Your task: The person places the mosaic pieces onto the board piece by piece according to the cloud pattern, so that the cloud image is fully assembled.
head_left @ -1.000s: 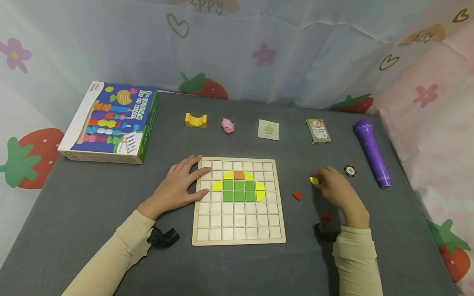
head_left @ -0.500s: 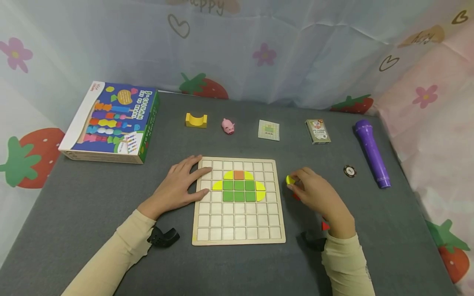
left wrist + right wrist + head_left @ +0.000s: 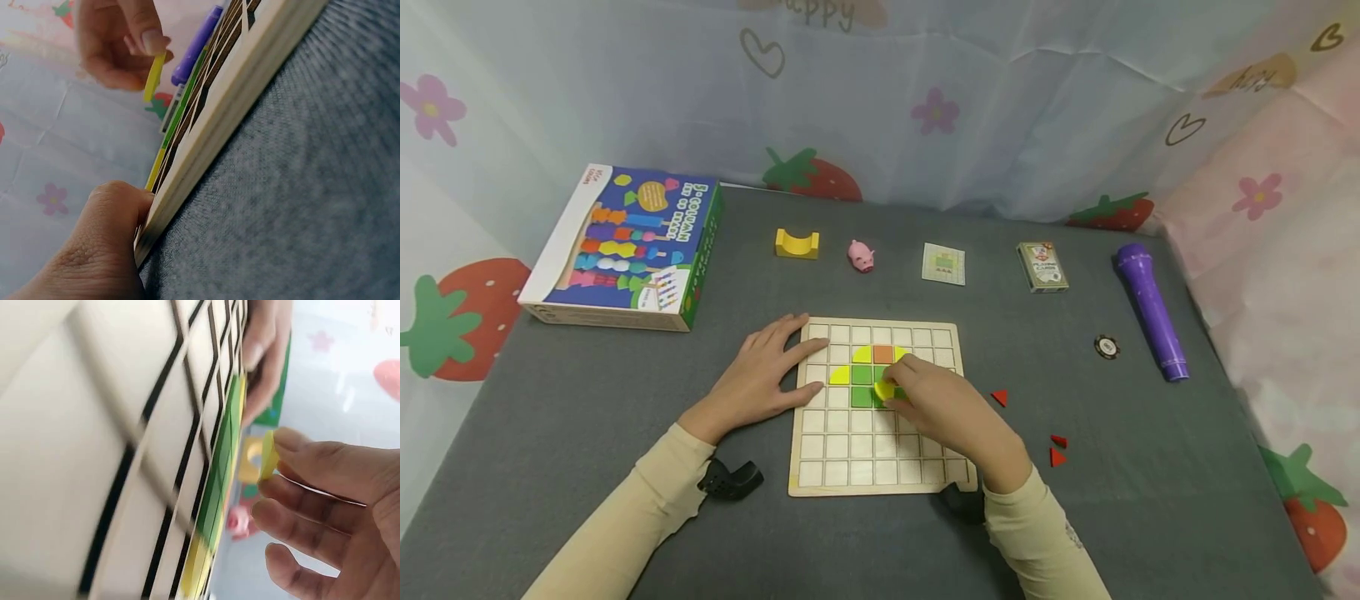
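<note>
My left hand (image 3: 748, 383) rests on the left edge of a square wooden grid board (image 3: 887, 490), its fingers spread. Between thumb and fingertips my right hand (image 3: 955, 410) pinches a yellow rounded tile (image 3: 269, 455), held above the board's middle. In the left wrist view that yellow tile (image 3: 154, 76) hangs clear of the board. Green square tiles (image 3: 861, 397), an orange square tile (image 3: 883, 355) and yellow curved tiles (image 3: 839, 376) lie in the upper cells. My right hand hides some cells on the right side.
Several red triangular pieces (image 3: 1000, 397) lie right of the board. Behind it are a boxed bead set (image 3: 625, 250), yellow arch block (image 3: 797, 245), pink pig (image 3: 861, 256), pattern card (image 3: 943, 264) and playing-card box (image 3: 1042, 267). A purple flashlight (image 3: 1152, 311) and round chip (image 3: 1107, 347) are farther right.
My right hand has carried the yellow tile leftward from the table on the right to over the board, uncovering the red pieces. My left hand has stayed on the board's edge.
</note>
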Motion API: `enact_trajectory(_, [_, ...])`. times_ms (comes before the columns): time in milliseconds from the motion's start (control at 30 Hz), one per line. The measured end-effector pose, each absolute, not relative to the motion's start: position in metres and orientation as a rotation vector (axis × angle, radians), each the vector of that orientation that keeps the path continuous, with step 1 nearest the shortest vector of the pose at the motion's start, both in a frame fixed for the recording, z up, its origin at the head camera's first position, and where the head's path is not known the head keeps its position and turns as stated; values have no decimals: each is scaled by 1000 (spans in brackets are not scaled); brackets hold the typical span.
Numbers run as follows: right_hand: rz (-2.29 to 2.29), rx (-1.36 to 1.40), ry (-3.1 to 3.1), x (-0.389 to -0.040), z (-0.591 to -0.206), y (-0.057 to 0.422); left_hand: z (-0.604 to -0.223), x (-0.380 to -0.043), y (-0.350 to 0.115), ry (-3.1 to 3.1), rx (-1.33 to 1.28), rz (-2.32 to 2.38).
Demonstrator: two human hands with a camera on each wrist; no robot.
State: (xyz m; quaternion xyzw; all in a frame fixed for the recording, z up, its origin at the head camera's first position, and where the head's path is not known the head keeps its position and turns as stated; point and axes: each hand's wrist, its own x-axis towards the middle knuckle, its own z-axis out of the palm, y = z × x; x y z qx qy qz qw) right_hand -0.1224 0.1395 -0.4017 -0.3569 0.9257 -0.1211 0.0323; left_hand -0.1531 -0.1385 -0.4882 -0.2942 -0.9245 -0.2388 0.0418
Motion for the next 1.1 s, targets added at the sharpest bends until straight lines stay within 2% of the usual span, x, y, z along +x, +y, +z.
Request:
enact_trajectory(433, [-131, -1230, 2787, -131, -406, 94, -487, -153, -136, -2818, -898, -736])
enact_trajectory(1100, [-84, -1206, 2764, -132, -410, 83, -485, -153, -138, -2845, -887, -729])
